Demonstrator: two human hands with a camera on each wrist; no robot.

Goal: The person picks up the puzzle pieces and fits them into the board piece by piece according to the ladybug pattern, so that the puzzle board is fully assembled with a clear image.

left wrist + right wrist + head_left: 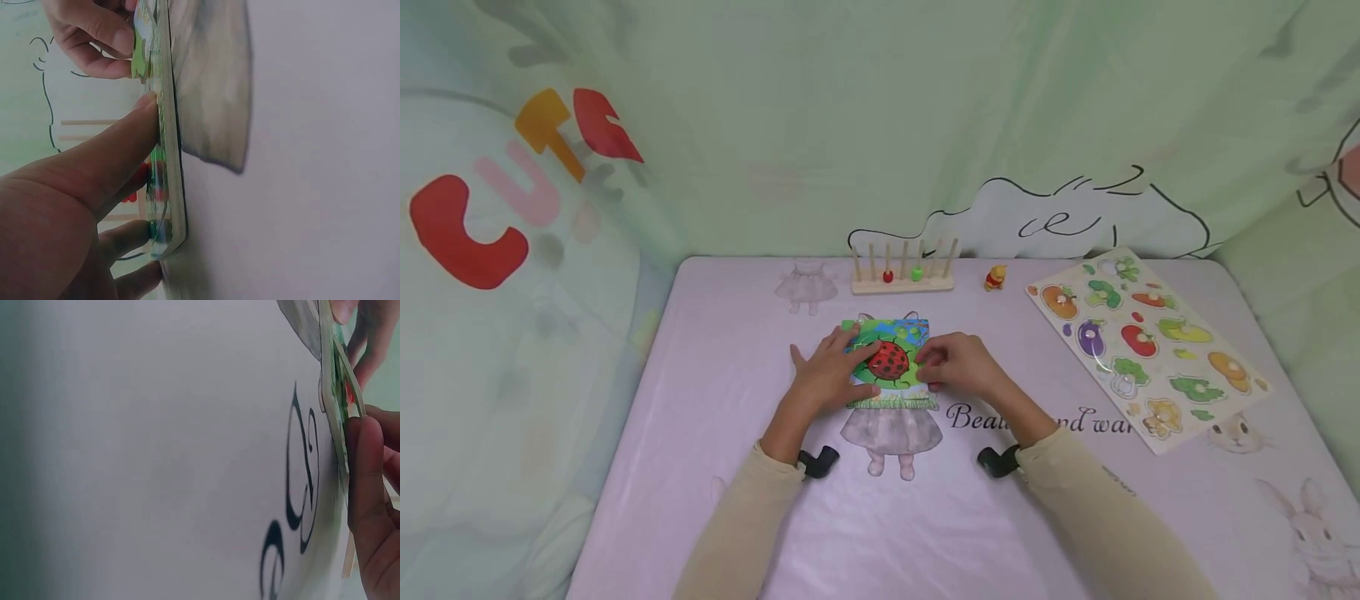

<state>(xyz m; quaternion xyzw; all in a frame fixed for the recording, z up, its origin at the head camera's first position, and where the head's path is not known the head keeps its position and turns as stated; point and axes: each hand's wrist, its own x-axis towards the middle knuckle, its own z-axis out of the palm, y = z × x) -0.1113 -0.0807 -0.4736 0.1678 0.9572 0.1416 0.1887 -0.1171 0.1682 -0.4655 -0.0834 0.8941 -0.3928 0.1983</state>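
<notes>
A ladybug jigsaw puzzle [889, 362] in a thin flat board lies on the table's middle. My left hand [823, 375] rests on its left side with the fingers spread, and the left wrist view shows the thumb and fingertips touching the puzzle's face. At the right side, my right hand [961, 363] pinches a green-edged puzzle piece [141, 57] between thumb and fingers. In the right wrist view, that piece [351, 372] slants up from the board at its held end. The fingers partly hide the puzzle's left and right edges.
Behind the puzzle stands a wooden peg rack [902, 288] with a red and a green bead. A small bear figure [995, 277] is right of it. Farther right lies a vegetable puzzle board [1150, 350]. Curtains [925, 125] hang along the table's back.
</notes>
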